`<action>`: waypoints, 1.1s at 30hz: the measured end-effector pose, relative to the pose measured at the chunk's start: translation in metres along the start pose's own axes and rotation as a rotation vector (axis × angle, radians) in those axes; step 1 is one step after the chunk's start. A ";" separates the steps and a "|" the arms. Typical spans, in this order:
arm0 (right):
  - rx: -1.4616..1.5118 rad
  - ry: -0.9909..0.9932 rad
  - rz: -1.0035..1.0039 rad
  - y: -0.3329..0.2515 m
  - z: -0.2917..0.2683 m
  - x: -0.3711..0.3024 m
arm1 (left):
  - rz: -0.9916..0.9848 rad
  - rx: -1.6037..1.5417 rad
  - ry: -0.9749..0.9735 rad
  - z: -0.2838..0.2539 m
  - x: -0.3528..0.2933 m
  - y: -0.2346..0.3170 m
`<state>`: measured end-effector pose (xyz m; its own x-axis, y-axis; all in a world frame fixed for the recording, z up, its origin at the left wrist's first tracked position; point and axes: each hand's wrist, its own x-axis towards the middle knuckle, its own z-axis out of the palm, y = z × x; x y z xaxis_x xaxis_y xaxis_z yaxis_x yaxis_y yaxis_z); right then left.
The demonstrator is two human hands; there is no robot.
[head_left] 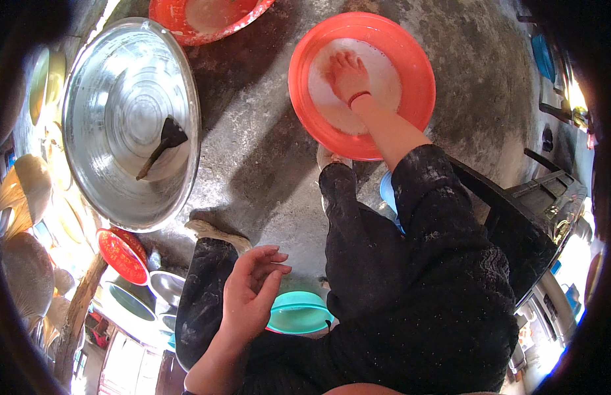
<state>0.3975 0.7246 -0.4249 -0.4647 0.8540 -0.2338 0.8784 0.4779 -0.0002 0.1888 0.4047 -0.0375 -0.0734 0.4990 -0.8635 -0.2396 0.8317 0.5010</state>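
Note:
An orange-red basin [414, 85] stands on the floor ahead of me, with a round expanse of white flour-like stuff [328, 99] in its bottom; I cannot tell if it is powder or liquid. Over that white stuff is my right hand [349, 78], its fingers spread and holding nothing, a thin red band round the wrist. Whether the fingertips touch the white stuff is unclear. My left hand [252, 289] hangs above my lap, fingers loosely bent and thumb apart, with nothing in it. The nearest thing below it is a turquoise basin [299, 303].
To the left stands a big metal basin [94, 131] with a dark scraper or brush [167, 141] inside. Another red basin [236, 33] is at the far edge. Smaller red [121, 253] and metal bowls lie lower left. A black chair-like frame [516, 230] is at my right.

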 end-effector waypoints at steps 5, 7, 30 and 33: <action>0.067 -0.007 0.320 0.026 -0.003 0.012 | -0.016 0.003 0.009 -0.003 0.001 0.001; 0.074 0.022 0.428 0.023 0.005 0.012 | -0.017 0.003 0.004 -0.003 0.000 0.002; 0.574 -0.076 0.222 0.136 -0.022 -0.114 | 0.108 0.008 -0.023 0.010 -0.016 -0.014; 0.439 0.032 -0.028 0.124 -0.010 -0.118 | 0.118 0.000 -0.038 0.011 -0.016 -0.013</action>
<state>0.5602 0.6852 -0.3875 -0.4858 0.8514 -0.1976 0.8265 0.3739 -0.4209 0.2036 0.3889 -0.0297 -0.0646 0.6022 -0.7958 -0.2313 0.7667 0.5989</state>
